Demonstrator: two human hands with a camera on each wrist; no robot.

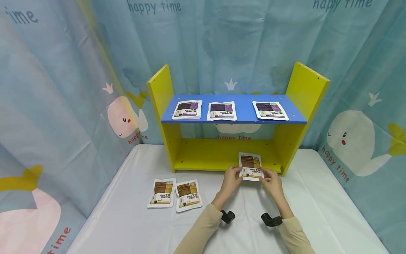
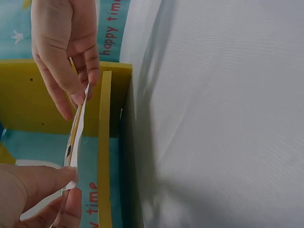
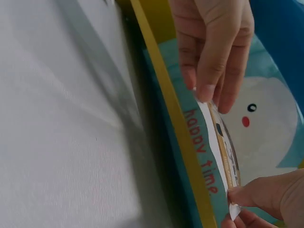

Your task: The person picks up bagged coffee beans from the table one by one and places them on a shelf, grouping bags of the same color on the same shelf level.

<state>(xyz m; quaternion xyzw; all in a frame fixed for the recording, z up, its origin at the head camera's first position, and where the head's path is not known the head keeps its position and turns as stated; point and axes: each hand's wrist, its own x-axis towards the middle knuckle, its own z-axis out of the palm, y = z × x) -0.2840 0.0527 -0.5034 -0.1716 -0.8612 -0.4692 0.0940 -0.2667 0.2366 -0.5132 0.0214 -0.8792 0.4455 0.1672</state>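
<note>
Between my two hands is a flat white-edged food pouch (image 1: 250, 165) with a brown and yellow label, up at the front of the yellow lower shelf (image 1: 209, 150). My left hand (image 1: 231, 180) pinches its left edge between thumb and fingers, and my right hand (image 1: 272, 183) pinches the right edge. From the left wrist view the pouch (image 2: 76, 137) appears nearly edge-on, with thumbs on one face and fingers behind. Two similar brown-labelled pouches, one (image 1: 162, 193) beside the other (image 1: 188, 195), lie on the white table to the left of my hands.
Three purple-labelled pouches, at left (image 1: 187, 109), middle (image 1: 221, 111) and right (image 1: 270, 110), lie on the blue upper shelf (image 1: 244, 113). Yellow side panels (image 1: 306, 86) stand at both ends. A blue patterned curtain (image 1: 222, 42) hangs behind the white table (image 1: 127, 225).
</note>
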